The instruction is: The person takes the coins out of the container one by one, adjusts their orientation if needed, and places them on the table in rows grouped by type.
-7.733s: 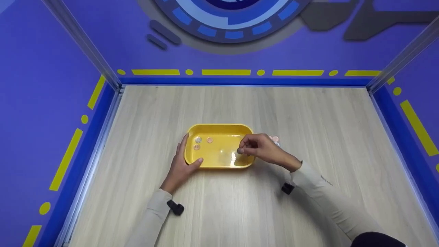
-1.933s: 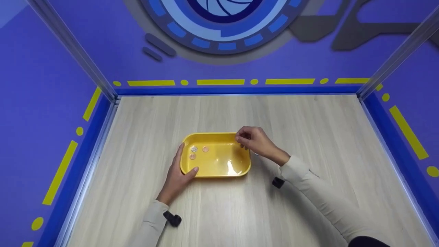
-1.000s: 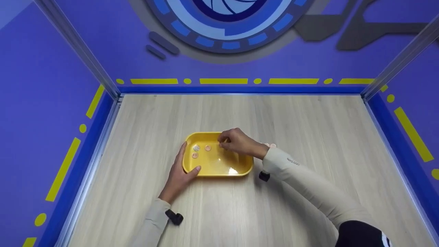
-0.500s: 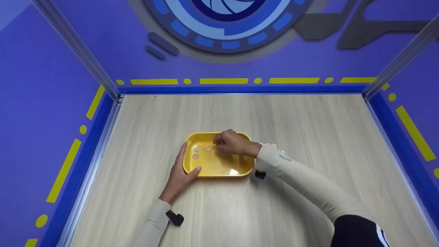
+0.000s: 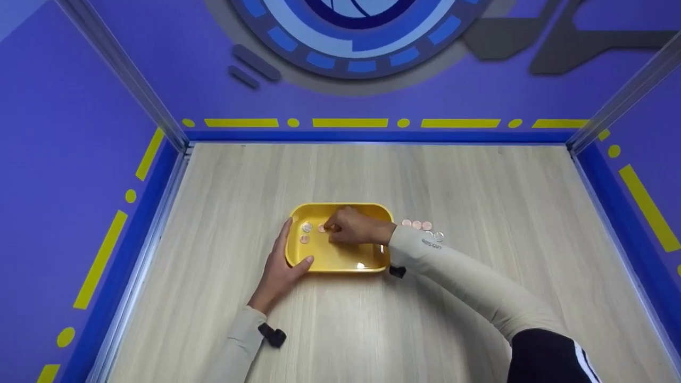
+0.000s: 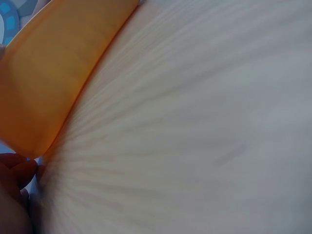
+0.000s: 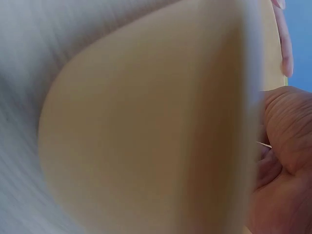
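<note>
A yellow tray (image 5: 346, 260) sits on the table, and my left hand (image 5: 279, 263) grips its left end, thumb over the front rim and fingers along the outer side. In the left wrist view, fingertips (image 6: 22, 170) touch the tray's corner. My right hand (image 5: 351, 226) reaches inside the tray, its fingertips right at a copper coin (image 5: 321, 228) that lies flat on the bottom; thumb and forefinger stand apart. Close by lie a silver coin (image 5: 307, 227) and another copper coin (image 5: 304, 239). The tray wall hides part of the right hand in the right wrist view.
Right of the tray, several coins lie on the wooden table (image 5: 340, 330): a row of copper coins (image 5: 417, 225) with silver coins (image 5: 439, 236) in front, partly behind the right sleeve. Blue panels (image 5: 340, 101) enclose the back and sides.
My right hand has moved left from the tray's right rim to the copper coin inside, uncovering the coins on the table. The left hand keeps its hold, and the tray stays put.
</note>
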{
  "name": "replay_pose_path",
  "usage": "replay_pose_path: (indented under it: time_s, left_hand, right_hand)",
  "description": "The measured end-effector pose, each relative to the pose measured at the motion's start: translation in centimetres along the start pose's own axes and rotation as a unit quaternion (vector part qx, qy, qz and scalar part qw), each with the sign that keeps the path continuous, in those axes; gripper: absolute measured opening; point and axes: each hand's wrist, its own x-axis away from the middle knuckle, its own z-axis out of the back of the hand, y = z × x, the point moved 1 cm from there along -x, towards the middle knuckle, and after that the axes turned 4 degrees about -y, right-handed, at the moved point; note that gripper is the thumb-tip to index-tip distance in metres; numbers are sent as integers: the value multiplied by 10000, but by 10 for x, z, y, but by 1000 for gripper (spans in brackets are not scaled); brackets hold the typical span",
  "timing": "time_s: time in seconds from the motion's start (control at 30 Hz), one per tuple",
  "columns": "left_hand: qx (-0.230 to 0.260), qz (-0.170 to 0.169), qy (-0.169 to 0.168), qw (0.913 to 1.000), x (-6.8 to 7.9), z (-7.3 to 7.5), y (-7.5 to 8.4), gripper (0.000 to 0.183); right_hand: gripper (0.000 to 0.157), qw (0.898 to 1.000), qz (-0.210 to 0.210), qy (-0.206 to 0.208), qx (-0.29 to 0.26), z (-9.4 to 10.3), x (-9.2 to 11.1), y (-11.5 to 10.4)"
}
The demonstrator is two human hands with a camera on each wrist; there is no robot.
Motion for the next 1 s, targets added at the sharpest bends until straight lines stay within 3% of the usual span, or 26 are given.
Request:
replay_pose_path:
  time_s: [0.27,0.43,1.0]
  left_hand:
    - [20,4,-37,10000,-2,0,0,108]
    - [40,38,-32,10000,-1,-1,0,108]
    - [93,-1,-8,10000,-1,-1,-1,108]
  right_hand:
    - [33,9995,-234,-9,-230,13,-7,-5]
    - [34,9997,-191,-124,-103,18,-14,-4]
    - [22,9983,-212,-429,342,8,-29,0]
